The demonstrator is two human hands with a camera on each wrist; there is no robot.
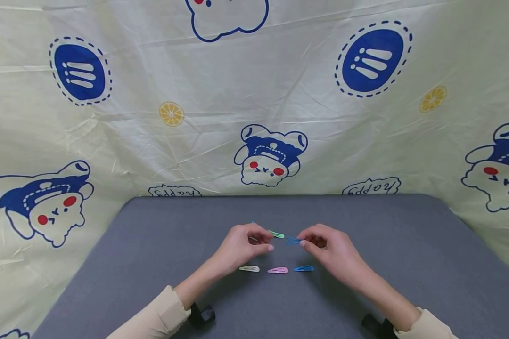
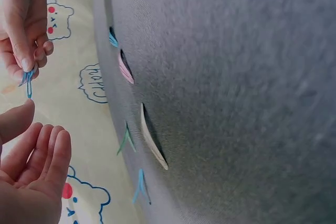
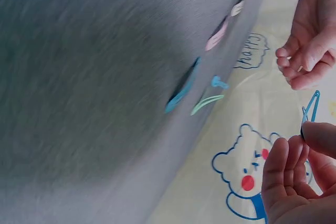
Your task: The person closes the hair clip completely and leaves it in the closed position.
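My right hand point(image 1: 335, 249) pinches a blue snap hair clip point(image 1: 292, 241) between thumb and fingertips, its two parts spread apart. Facing it, my left hand point(image 1: 243, 247) is raised with fingers relaxed and nothing held. In the left wrist view, the left thumb lies close to the clip's tip. Below the hands, a cream hair clip point(image 1: 249, 269), a pink hair clip point(image 1: 277, 270) and a second blue hair clip point(image 1: 304, 268) form a row. A green hair clip point(image 1: 277, 234) lies behind, by the left fingertips. Another blue clip point(image 2: 140, 186), spread open, is mostly hidden by the left hand in the head view.
All the loose clips lie on a grey cloth-covered table point(image 1: 152, 263). Behind it hangs a pale curtain point(image 1: 212, 141) printed with cartoon figures. Dark straps point(image 1: 201, 316) sit at both wrists, beside the cream sleeves point(image 1: 161, 313).
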